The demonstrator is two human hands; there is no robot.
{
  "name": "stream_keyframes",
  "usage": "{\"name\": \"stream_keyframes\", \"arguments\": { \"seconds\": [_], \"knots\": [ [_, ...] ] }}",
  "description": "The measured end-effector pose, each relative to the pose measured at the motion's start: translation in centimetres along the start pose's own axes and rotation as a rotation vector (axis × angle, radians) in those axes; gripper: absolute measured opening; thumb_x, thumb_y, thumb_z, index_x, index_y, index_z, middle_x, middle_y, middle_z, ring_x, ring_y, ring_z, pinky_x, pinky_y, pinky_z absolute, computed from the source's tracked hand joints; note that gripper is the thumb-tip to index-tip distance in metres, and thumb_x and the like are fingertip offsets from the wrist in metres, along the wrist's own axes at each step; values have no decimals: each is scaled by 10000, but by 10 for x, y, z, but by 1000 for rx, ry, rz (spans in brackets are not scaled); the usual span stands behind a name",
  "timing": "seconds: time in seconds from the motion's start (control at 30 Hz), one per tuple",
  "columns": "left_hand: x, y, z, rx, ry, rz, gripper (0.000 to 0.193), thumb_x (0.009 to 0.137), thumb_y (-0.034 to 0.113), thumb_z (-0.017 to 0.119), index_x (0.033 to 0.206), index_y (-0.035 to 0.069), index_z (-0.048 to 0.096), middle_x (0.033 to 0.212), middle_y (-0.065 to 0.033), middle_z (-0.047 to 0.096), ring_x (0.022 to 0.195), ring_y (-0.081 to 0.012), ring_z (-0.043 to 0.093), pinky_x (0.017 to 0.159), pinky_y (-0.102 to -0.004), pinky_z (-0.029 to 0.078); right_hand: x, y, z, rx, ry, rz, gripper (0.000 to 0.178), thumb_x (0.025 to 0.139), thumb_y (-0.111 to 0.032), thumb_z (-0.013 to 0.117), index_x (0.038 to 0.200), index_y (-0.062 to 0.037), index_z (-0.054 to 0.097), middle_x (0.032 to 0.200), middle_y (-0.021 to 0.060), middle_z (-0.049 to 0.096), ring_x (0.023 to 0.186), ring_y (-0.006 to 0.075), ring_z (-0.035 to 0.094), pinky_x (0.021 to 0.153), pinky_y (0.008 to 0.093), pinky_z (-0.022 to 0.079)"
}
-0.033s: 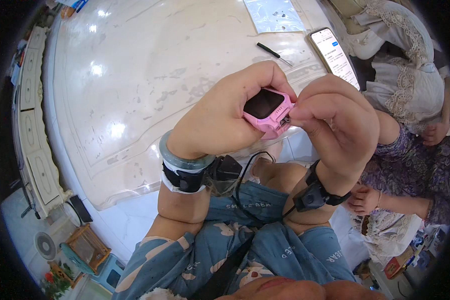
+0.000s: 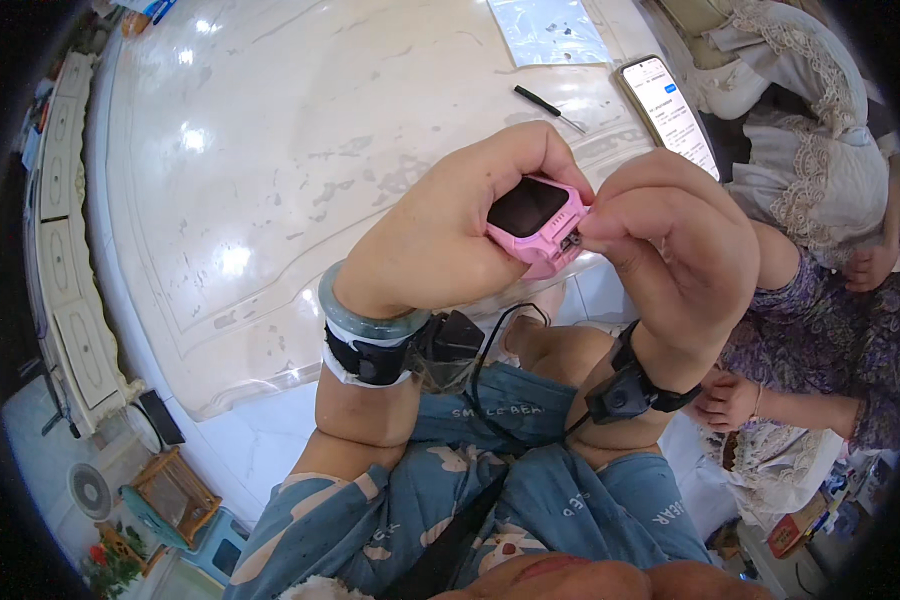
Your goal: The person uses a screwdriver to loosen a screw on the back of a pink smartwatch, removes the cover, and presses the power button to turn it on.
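Observation:
A pink smartwatch case (image 2: 532, 208) with a dark square screen is held above the near edge of the table, screen facing up. My left hand (image 2: 435, 225) wraps round its left side, gripping it between thumb and fingers. My right hand (image 2: 675, 225) is closed, its thumb and forefinger pinched at the right end of the case, beside a small opening with dark parts inside. Whatever lies between those fingertips is too hidden to name. Beyond my hands, a small screwdriver (image 2: 540, 101) with a black handle rests on the table.
The pale marble-patterned table (image 2: 270, 160) spreads ahead and left. A phone (image 2: 670, 115) with a lit screen lies at its right edge, near a clear plastic bag (image 2: 530, 28) holding tiny dark pieces. Another person's hand (image 2: 727, 400) is close by on the right. A black cable (image 2: 478, 385) runs between my wrists.

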State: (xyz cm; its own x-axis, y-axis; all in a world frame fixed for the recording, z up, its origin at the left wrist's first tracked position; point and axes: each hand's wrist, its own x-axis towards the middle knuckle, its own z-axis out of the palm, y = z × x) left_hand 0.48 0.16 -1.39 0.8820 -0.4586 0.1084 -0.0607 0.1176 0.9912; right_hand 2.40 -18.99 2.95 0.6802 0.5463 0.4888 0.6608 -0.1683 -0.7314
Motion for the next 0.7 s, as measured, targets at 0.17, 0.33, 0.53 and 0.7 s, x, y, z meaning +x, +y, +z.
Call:
{"name": "stream_keyframes", "arguments": {
  "seconds": [0.17,0.33,0.53,0.7],
  "knots": [
    [-1,4,0,-136,9,-95,324,803,0,707,1059,48,515,947,-8,565,876,-71,550,753,-213,459,1,-3,3,-13,32,8,120,722,66,712,813,46,636,804,124,608,698,179,575,600,245,437],
    [-1,2,-1,-9,29,22,326,801,-17,694,1066,41,513,947,-19,570,856,-82,574,745,-219,481,3,-4,6,-53,56,-27,137,719,97,709,826,48,639,818,122,609,706,173,572,611,238,435],
    [0,4,2,-99,41,-53,322,803,-19,693,1065,39,514,937,-21,572,824,-85,567,728,-210,460,1,3,6,-59,80,-61,144,707,93,716,822,46,642,811,121,610,704,175,574,602,240,432],
    [-1,3,3,-159,13,-53,314,804,-21,688,1059,40,515,939,-14,569,829,-75,556,726,-205,448,0,2,5,-74,88,-92,130,701,81,719,799,43,642,787,115,612,690,176,575,586,246,430]
  ]
}}
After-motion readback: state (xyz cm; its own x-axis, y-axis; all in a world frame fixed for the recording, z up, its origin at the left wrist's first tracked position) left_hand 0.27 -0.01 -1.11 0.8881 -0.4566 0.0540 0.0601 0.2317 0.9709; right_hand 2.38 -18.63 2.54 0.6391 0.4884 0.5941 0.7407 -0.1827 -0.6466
